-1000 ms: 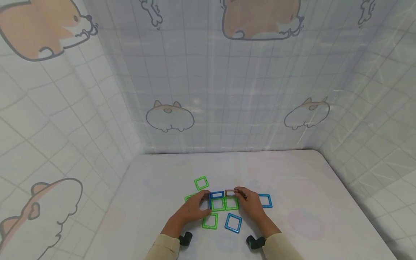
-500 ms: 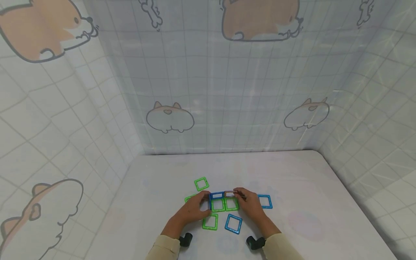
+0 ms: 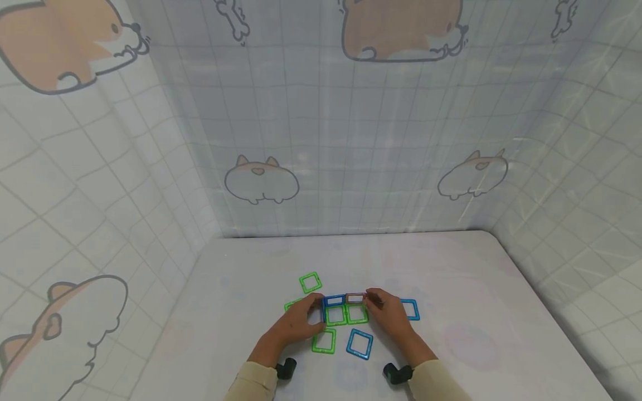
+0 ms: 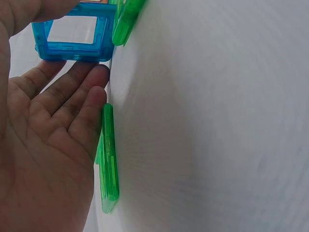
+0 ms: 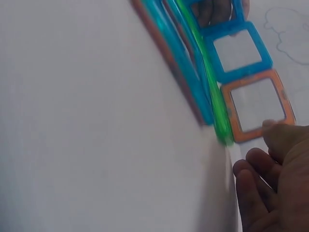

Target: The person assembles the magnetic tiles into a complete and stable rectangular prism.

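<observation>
Two green magnetic tiles lie side by side flat on the table. Along their far edge stand a blue magnetic tile and an orange magnetic tile. Another blue magnetic tile stands upright at the left side. My left hand holds this left blue tile, thumb at its near end and fingers at the far end. At the orange tile's right end is my right hand, its fingers loosely bent and apart from the tile. The right thumb tip overlaps the orange tile's edge; whether it touches, I cannot tell.
Loose tiles lie around: a green one and a blue one in front, a blue one beyond the right hand, a green one behind. A further green tile is partly covered by the left hand. Patterned curtains surround the table.
My right hand has loosened from the orange tile and shifted slightly right, covering more of the loose blue tile there. The left hand and the standing tiles stay in place.
</observation>
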Demonstrator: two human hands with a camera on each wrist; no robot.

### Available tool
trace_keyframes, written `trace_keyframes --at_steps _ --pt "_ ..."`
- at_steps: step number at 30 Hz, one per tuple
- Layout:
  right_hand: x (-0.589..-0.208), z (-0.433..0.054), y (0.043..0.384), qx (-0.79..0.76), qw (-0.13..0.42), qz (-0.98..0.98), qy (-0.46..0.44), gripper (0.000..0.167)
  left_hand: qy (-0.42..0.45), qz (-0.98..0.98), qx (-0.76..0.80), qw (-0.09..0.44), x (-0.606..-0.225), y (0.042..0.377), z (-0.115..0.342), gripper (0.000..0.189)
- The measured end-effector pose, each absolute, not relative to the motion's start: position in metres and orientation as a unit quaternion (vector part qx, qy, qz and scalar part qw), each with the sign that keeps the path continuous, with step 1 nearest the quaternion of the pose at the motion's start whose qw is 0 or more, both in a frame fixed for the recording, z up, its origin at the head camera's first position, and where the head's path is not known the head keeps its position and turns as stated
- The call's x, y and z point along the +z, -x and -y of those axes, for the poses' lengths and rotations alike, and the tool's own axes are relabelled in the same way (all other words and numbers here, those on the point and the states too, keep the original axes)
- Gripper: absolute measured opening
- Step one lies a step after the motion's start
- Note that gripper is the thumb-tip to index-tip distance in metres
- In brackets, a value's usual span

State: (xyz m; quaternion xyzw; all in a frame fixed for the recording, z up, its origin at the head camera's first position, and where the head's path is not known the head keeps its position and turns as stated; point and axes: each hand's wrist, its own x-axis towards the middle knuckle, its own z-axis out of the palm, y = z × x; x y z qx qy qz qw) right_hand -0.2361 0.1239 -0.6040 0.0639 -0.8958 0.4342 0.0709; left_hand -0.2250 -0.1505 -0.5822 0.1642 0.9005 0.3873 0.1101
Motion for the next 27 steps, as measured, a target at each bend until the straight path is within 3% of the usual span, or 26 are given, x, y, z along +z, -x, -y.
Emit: trace_keyframes --at_steps 17,27 --pt "-0.595 -0.164 0.234 0.34 0.101 0.934 -0.038 0.037 -0.16 -0.902 0.385 0.11 -0.587 0.227 0.15 0.067" --pt "-0.596 -0.192 0.231 0.274 0.071 0.959 -0.035 0.043 -0.16 -0.902 0.387 0.11 -0.589 0.227 0.15 0.068"
